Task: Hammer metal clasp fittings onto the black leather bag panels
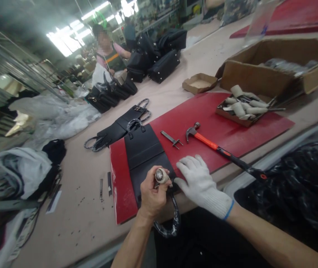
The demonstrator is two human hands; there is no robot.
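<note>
My bare left hand is wrapped round an upright hand punch with a pale wrapped grip and a worn metal top. Its lower end is hidden by my fingers. Beneath lies a black leather bag piece, with plastic-wrapped handles at its far and near ends. My right hand, in a white knit glove, rests at the piece's near right corner, fingers stretched out and holding nothing. Beyond the glove, a claw hammer with an orange and black handle and a metal marking gauge lie on the red board.
A small box of wrapped tools stands before a large carton. Another black bag piece lies further off. Finished black bags stand near a co-worker. Left are a thin metal tool and plastic sheeting.
</note>
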